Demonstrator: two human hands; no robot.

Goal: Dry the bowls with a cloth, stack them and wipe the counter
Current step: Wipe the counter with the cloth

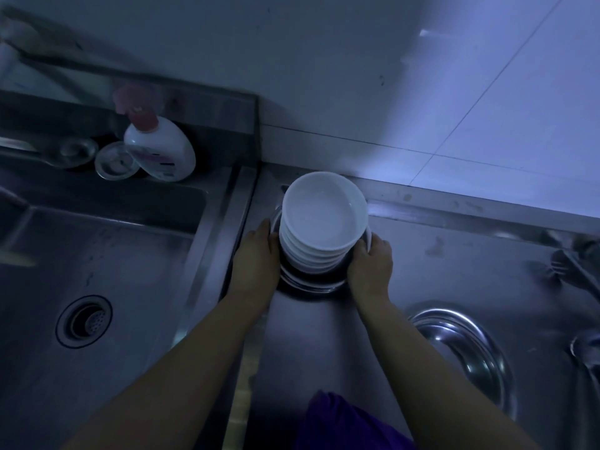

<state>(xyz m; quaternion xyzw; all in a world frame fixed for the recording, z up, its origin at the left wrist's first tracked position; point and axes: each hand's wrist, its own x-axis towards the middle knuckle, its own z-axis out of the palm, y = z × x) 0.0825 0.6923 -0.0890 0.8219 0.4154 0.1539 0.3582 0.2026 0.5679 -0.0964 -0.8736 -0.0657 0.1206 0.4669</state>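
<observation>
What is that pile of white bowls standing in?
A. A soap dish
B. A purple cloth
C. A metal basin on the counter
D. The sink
C. The white bowls are stacked inside a metal basin on the counter, right of the sink, with the left hand and right hand on the basin's rim.

Counting: one stack of white bowls [319, 228], roughly six or seven, exact number hard to tell. One metal basin [308, 280] sitting under it, one more metal basin [467, 345] showing right. One soap bottle [160, 147], one purple cloth [344, 423].
</observation>
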